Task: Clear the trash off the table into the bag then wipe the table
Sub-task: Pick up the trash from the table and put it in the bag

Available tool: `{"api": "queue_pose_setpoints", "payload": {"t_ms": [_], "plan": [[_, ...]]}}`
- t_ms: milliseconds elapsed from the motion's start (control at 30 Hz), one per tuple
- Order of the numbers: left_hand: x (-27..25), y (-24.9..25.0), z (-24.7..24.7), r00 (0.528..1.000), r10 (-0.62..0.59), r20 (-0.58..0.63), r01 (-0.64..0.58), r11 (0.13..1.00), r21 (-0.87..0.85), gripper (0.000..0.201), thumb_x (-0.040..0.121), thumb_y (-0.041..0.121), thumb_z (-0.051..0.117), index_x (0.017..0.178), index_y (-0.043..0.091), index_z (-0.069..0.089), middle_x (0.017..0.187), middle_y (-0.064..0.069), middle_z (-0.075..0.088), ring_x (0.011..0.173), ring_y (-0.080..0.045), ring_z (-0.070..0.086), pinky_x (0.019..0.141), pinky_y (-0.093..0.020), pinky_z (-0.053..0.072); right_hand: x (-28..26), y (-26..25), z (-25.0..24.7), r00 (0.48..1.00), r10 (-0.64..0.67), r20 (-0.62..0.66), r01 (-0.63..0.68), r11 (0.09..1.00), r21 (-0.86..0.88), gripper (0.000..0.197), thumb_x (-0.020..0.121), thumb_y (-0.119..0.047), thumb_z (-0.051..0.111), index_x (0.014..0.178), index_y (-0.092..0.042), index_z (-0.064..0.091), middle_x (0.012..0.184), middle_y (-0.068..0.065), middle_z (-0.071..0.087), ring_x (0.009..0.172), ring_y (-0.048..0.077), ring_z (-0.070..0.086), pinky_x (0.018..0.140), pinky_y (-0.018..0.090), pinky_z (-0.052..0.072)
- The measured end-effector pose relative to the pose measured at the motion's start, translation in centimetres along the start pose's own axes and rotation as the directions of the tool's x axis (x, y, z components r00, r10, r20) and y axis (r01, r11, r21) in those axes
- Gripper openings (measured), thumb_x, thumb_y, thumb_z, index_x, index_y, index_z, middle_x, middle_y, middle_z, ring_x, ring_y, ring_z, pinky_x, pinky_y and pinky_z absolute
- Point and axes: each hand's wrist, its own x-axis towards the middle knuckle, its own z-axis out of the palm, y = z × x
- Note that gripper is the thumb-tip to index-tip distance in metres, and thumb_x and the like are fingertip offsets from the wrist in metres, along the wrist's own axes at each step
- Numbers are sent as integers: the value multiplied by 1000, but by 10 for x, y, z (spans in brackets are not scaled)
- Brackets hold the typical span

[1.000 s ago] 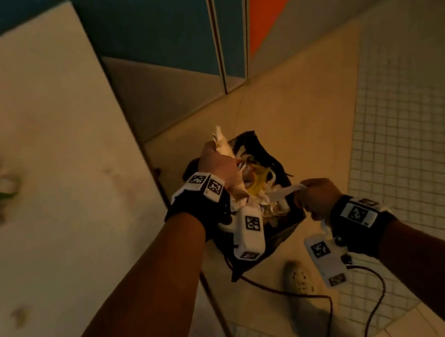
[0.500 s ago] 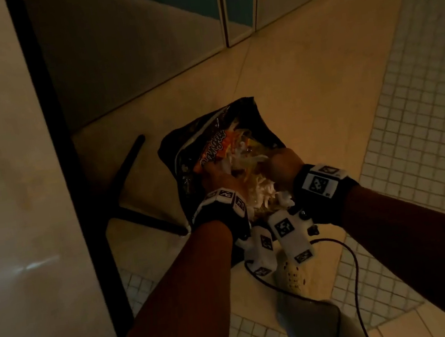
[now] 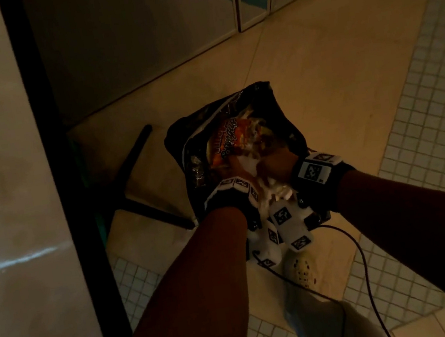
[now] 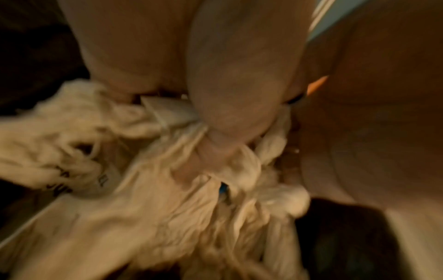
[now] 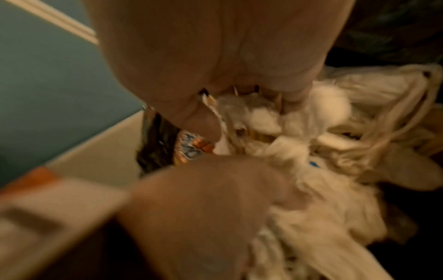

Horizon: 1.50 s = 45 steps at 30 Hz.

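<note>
A black trash bag (image 3: 283,119) stands open on the floor, stuffed with an orange snack wrapper (image 3: 226,143) and white crumpled paper (image 3: 246,162). Both hands are down inside its mouth, side by side. My left hand (image 3: 236,169) digs into the crumpled paper (image 4: 167,199), with thumb and fingers closing round a folded piece. My right hand (image 3: 272,162) sits against it and pinches paper scraps (image 5: 263,121) next to the wrapper (image 5: 189,149). The fingertips are buried in the trash. Both wrist views are blurred.
The white table (image 3: 0,199) fills the left edge, its black leg (image 3: 57,163) and floor bar (image 3: 135,163) beside the bag. My shoe (image 3: 301,271) and a black cable (image 3: 362,257) lie below the hands. A wall panel (image 3: 126,39) rises behind; tiled floor (image 3: 424,125) lies to the right.
The hands were apart at the bag's rim, the right holding a paper strip. They came together and sank into the bag. The view swung down off the table top.
</note>
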Motion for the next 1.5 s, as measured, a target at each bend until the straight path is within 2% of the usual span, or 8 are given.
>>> {"api": "queue_pose_setpoints", "payload": {"t_ms": [133, 300, 467, 567, 800, 933, 1100, 1500], "plan": [[-27, -7, -18, 997, 30, 67, -28, 999, -34, 74, 98, 52, 33, 149, 25, -14, 159, -5, -14, 144, -42, 1, 107, -61, 21, -23, -14, -16, 1000, -16, -24, 21, 971, 238, 46, 96, -10, 48, 141, -2, 40, 149, 19, 38, 135, 38, 39, 111, 44, 36], [-58, -9, -41, 998, 36, 55, -37, 999, 13, 81, 94, 52, 47, 152, 21, -2, 156, -18, 15, 137, -42, 26, 103, -56, 33, -64, -25, -35, 999, 25, -36, -9, 917, 400, 58, 98, -26, 48, 150, -23, 24, 158, 5, 22, 142, 36, 26, 109, 53, 35], [-113, -11, -71, 992, 90, -91, -105, 978, -178, 78, 97, 41, 49, 151, 7, 4, 157, -14, 10, 143, -33, 17, 112, -42, 23, -112, -37, -46, 993, 56, -103, 8, 846, 534, 54, 94, -32, 53, 145, -29, 37, 153, 1, 34, 139, 32, 32, 105, 54, 38], [-141, -17, -90, 969, 111, -222, -166, 955, -245, 63, 91, 27, 62, 140, -1, 35, 145, -18, 41, 131, -31, 43, 103, -36, 38, -139, -48, -50, 989, 27, -142, 60, 817, 574, 48, 97, -23, 50, 143, -20, 41, 139, 0, 46, 135, 27, 40, 97, 41, 41], [-196, -53, -146, 933, 199, -299, -312, 862, -400, 30, 92, 29, 57, 114, 10, 62, 89, -3, 55, 84, -23, 58, 68, -28, 47, -197, -79, -50, 968, -25, -250, 133, 895, 425, 33, 90, -14, 63, 122, -10, 60, 129, 18, 58, 121, 34, 54, 98, 46, 45], [-257, -86, -170, 833, 262, -487, -477, 785, -394, 31, 85, 21, 64, 112, 6, 64, 112, -12, 64, 101, -29, 63, 85, -34, 54, -230, -106, -43, 944, -154, -293, 258, 895, 363, 7, 90, -9, 61, 85, -13, 64, 97, 12, 63, 93, 28, 58, 82, 39, 46], [-313, -163, -185, 746, 254, -615, -611, 629, -481, 17, 82, 21, 69, 98, 17, 66, 101, -5, 70, 92, -22, 68, 83, -42, 57, -263, -155, -8, 905, -316, -284, 389, 884, 259, 4, 91, -9, 61, 91, -7, 64, 86, 8, 64, 81, 28, 61, 80, 40, 51], [-362, -401, -170, 737, 130, -663, -559, 669, -490, 21, 85, 21, 68, 104, 12, 65, 97, -6, 69, 87, -21, 68, 79, -39, 58, -308, -267, 139, 848, -523, -85, 521, 852, -38, 10, 89, -7, 63, 99, -5, 63, 102, 18, 64, 91, 28, 58, 76, 38, 46]]}}
